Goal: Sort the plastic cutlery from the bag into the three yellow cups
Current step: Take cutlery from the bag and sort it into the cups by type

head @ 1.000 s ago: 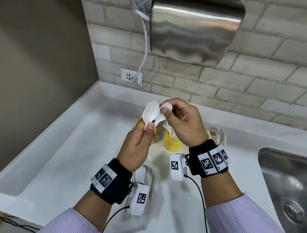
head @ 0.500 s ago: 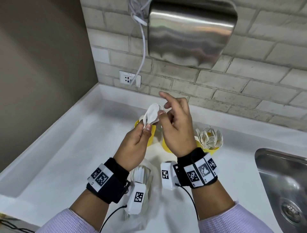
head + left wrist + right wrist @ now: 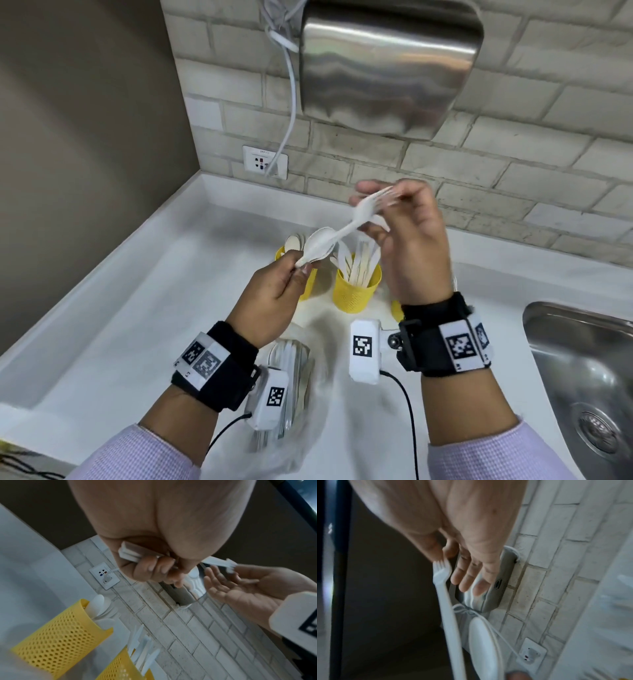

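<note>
My left hand (image 3: 301,267) grips a small bundle of white plastic spoons (image 3: 317,245) by their handles (image 3: 130,555), above the cups. My right hand (image 3: 380,198) pinches the tines of a white fork (image 3: 368,212), whose handle slants down into that bundle; the fork (image 3: 441,574) lies beside a spoon bowl (image 3: 484,642). The left yellow cup (image 3: 282,255) holds spoons and is partly hidden by my left hand. The middle yellow cup (image 3: 358,291) holds knives. Only a sliver of the third cup (image 3: 396,310) shows behind my right wrist. The clear bag (image 3: 291,394) with more cutlery lies under my left wrist.
A steel sink (image 3: 582,377) is sunk into the white counter (image 3: 137,325) at the right. A steel hand dryer (image 3: 387,65) hangs on the brick wall above the cups, its cord running to a socket (image 3: 265,162). A brown wall closes the left side.
My right hand has gone from the spoon bowls up and to the right, drawing a fork out by its tines. The left hand has dropped slightly with the spoons.
</note>
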Demonstrator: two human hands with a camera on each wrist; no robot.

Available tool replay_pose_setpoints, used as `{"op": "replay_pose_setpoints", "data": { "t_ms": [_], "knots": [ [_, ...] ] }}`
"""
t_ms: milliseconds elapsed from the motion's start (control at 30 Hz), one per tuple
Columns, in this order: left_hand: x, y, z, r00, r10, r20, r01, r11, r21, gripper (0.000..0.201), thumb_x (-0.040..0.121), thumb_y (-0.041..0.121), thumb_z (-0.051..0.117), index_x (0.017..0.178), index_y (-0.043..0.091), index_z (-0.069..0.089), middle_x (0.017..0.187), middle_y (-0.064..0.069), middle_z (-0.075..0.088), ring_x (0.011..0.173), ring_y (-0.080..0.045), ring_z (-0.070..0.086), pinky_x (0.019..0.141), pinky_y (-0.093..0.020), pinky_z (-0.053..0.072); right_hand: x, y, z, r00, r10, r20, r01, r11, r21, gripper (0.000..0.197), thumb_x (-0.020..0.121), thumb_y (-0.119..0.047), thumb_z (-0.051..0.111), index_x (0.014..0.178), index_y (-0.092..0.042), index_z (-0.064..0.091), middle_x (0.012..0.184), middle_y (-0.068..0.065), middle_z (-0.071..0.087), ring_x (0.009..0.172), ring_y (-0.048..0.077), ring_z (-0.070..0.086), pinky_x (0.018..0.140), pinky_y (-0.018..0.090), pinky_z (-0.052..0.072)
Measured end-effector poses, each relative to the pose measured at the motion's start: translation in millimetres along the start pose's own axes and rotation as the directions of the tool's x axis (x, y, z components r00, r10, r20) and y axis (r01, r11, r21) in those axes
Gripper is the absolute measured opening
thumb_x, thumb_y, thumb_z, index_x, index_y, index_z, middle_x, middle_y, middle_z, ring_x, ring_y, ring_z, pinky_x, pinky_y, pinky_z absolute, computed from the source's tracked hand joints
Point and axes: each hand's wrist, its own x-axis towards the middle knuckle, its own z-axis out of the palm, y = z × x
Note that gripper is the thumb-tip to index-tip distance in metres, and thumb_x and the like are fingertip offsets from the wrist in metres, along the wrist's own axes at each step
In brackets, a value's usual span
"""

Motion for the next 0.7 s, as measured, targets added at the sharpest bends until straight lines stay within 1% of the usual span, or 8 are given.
{"op": "replay_pose_setpoints", "data": {
  "t_ms": [100,200,267,333,400,500,600,700],
  "knots": [
    [1,-1,2,0.997,-0.069,-0.027,0.067,0.995,-0.071,0.025,0.109,0.023,0.043,0.113,0.013,0.065,0.071,0.018,0.056,0.065,-0.007,0.046,0.063,-0.022,0.040,0,-15,-10,0.975,-0.020,-0.220,0.086,0.951,0.295,0.016,0.105,-0.003,0.038,0.100,-0.018,0.041,0.092,0.020,0.072,0.085,0.039,0.070,0.084,0.049,0.055],
    [3,-4,5,0.991,-0.133,-0.016,0.128,0.976,-0.176,0.025,0.110,0.025,0.041,0.111,0.015,0.065,0.068,0.019,0.051,0.057,-0.006,0.040,0.055,-0.017,0.033,-3,-14,-18,0.948,-0.109,-0.299,0.152,0.981,0.124,0.015,0.106,-0.003,0.034,0.107,-0.018,0.037,0.078,0.019,0.059,0.058,0.029,0.055,0.065,0.044,0.054],
    [4,-1,6,0.992,-0.130,0.003,0.128,0.973,-0.195,0.025,0.110,0.025,0.042,0.108,0.016,0.064,0.070,0.016,0.051,0.058,-0.008,0.040,0.056,-0.019,0.033,-7,-1,-22,0.960,-0.113,-0.257,0.099,0.993,-0.066,0.016,0.105,-0.002,0.037,0.108,-0.018,0.036,0.079,0.019,0.052,0.054,0.022,0.044,0.054,0.033,0.043],
    [5,3,7,0.994,-0.105,0.021,0.107,0.975,-0.196,0.024,0.110,0.022,0.042,0.103,0.013,0.063,0.075,0.006,0.057,0.059,-0.011,0.044,0.058,-0.023,0.038,-11,15,-22,0.986,-0.039,-0.160,-0.005,0.965,-0.264,0.012,0.100,-0.011,0.053,0.108,-0.016,0.045,0.082,0.013,0.056,0.058,0.017,0.045,0.056,0.028,0.039],
    [6,8,9,0.996,-0.080,0.036,0.085,0.980,-0.177,0.024,0.109,0.019,0.042,0.102,0.008,0.062,0.079,-0.004,0.060,0.059,-0.013,0.047,0.058,-0.027,0.045,-18,29,-19,0.996,0.059,-0.072,-0.085,0.891,-0.445,0.013,0.095,-0.018,0.068,0.104,-0.012,0.060,0.079,-0.004,0.065,0.063,0.008,0.055,0.063,0.026,0.044],
    [5,12,13,0.995,-0.059,0.076,0.069,0.988,-0.136,0.023,0.108,0.016,0.045,0.094,0.008,0.060,0.075,0.006,0.060,0.062,-0.012,0.055,0.062,-0.027,0.052,-27,41,-12,0.992,0.125,-0.006,-0.112,0.859,-0.500,0.006,0.093,-0.015,0.073,0.098,-0.011,0.071,0.079,-0.006,0.074,0.074,0.009,0.069,0.072,0.022,0.051],
    [5,5,13,0.996,-0.024,0.091,0.031,0.997,-0.077,0.024,0.107,0.017,0.049,0.086,0.011,0.059,0.080,0.001,0.062,0.071,-0.013,0.059,0.069,-0.030,0.054,-31,47,-8,0.994,0.110,0.004,-0.092,0.856,-0.509,0.004,0.093,-0.010,0.070,0.093,-0.012,0.073,0.081,0.001,0.075,0.080,0.018,0.072,0.076,0.024,0.052],
    [8,-3,10,0.998,0.050,0.036,-0.053,0.996,0.072,0.018,0.102,0.026,0.057,0.093,0.013,0.066,0.087,0.001,0.058,0.082,-0.016,0.059,0.074,-0.026,0.051,-32,49,-8,0.994,0.097,0.045,-0.055,0.824,-0.564,0.006,0.093,-0.011,0.071,0.092,-0.015,0.074,0.083,-0.005,0.076,0.083,0.010,0.070,0.079,0.019,0.050]
  ]
}}
